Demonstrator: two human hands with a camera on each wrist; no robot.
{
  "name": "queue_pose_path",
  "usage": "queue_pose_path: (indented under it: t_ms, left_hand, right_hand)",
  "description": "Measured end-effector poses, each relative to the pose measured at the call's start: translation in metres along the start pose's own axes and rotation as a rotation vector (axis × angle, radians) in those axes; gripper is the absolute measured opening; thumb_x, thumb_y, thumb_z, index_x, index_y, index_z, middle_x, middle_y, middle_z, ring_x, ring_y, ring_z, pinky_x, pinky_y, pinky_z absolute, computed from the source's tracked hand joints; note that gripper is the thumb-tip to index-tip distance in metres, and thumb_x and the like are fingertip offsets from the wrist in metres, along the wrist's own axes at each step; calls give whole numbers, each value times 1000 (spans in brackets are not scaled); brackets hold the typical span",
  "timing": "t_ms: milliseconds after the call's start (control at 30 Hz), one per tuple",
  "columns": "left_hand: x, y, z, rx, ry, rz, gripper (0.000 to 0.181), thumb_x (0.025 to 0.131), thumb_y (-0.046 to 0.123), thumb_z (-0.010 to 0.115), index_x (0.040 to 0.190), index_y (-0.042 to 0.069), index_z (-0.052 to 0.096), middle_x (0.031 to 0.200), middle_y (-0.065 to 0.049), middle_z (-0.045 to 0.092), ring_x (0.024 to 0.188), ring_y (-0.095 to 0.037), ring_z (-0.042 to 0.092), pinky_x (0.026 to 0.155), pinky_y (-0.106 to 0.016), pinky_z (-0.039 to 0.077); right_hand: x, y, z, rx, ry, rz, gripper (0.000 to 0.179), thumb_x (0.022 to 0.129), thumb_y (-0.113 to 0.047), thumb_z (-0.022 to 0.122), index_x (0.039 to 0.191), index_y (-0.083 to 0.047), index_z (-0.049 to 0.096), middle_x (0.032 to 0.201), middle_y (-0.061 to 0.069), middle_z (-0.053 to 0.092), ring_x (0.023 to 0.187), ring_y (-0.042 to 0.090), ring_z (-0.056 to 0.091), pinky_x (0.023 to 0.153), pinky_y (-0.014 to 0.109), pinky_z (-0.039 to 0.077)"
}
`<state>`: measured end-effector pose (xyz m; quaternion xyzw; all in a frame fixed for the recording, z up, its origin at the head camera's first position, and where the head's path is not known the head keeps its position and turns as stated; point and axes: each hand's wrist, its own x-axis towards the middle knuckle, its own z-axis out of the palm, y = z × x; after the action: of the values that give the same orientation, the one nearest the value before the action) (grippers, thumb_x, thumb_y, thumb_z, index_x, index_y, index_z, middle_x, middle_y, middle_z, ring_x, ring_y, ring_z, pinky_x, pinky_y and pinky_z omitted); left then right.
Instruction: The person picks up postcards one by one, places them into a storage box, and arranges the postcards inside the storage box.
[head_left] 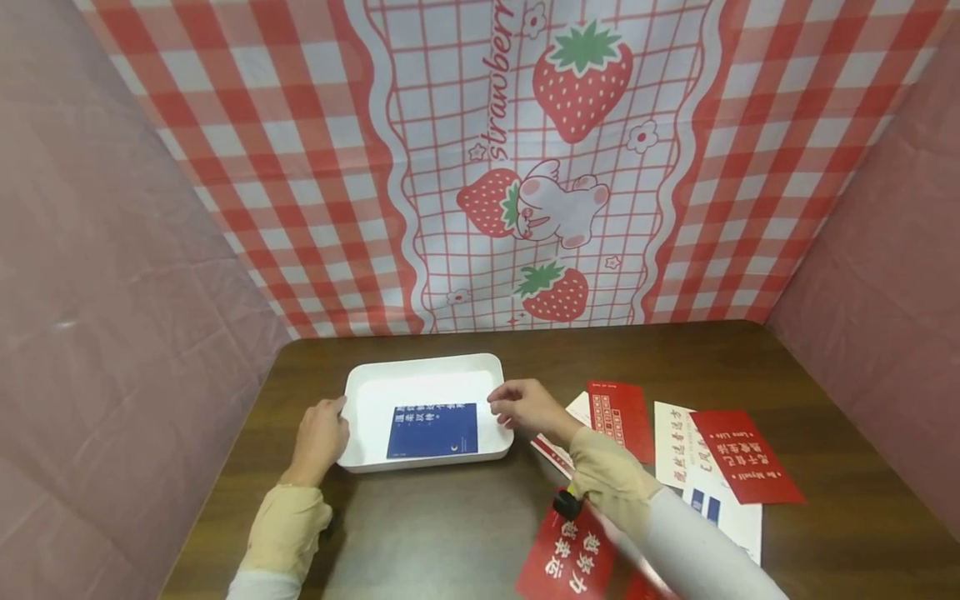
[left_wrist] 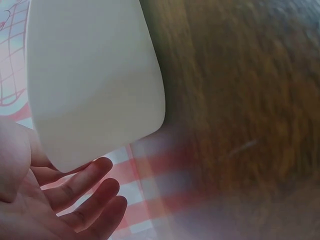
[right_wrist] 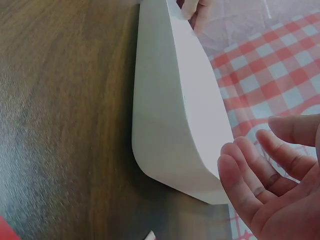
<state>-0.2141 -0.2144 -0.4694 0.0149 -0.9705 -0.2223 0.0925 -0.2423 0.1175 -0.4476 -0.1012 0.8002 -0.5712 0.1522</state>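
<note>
Left hand (head_left: 318, 442): at the tray's left end, thumb out of sight behind the wall, fingers bent round the outside; it appears to grip the rim, likely to steady that end.
Right hand (head_left: 525, 404): at the tray's right end, thumb and fingers apart and loosely curved, clamped on nothing; it seems placed there to guide or square the tray opposite its partner.
White tray (head_left: 423, 462): left of centre in the lower half of the frame, flat on the desk (head_left: 405, 533), its long side running across, perhaps so that both ends are easy to reach.
Inside the tray: one blue card (head_left: 431, 437) with white characters and a small moon, lying flat by the near wall; whether another lies beneath it, I cannot tell.
Loose cards, lower right of the frame: a red card with a grid of boxes (head_left: 618, 421), a white card with dark characters (head_left: 670, 446), overlapped by a tilted red card (head_left: 747, 458), and another red card (head_left: 562, 554) at the bottom edge.
Backdrop: strawberry-print cloth (head_left: 442, 167) across the upper frame.
</note>
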Motion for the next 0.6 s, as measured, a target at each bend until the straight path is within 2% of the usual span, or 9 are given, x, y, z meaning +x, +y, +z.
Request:
queue_pose_path:
  t_ms: [100,300,600]
  left_hand:
    - [0,0,0,2,-3,-1,43,84,-3,47,124,-11,59,117,-33,62,107,-53,56,95,-59,44]
    - [-1,1,-1,5,18,33,42,84,-4,47,123,-12,60,114,-33,63,104,-53,57,94,-59,44]
    - [-3,-1,-2,-4,21,35,41,83,-4,47,121,-11,62,116,-33,63,106,-53,57,95,-59,45]
  right_hand:
    - [0,-2,-4,-20,13,5,27,88,-1,62,109,16,61,86,23,67,67,13,62,63,30,56]
    - [-3,-4,-11,-40,44,14,27,88,-1,63,109,14,62,85,12,67,68,14,62,67,33,58]
    - [-7,-6,-20,-91,47,-31,29,87,-4,64,109,15,62,87,15,67,74,21,66,72,40,59]
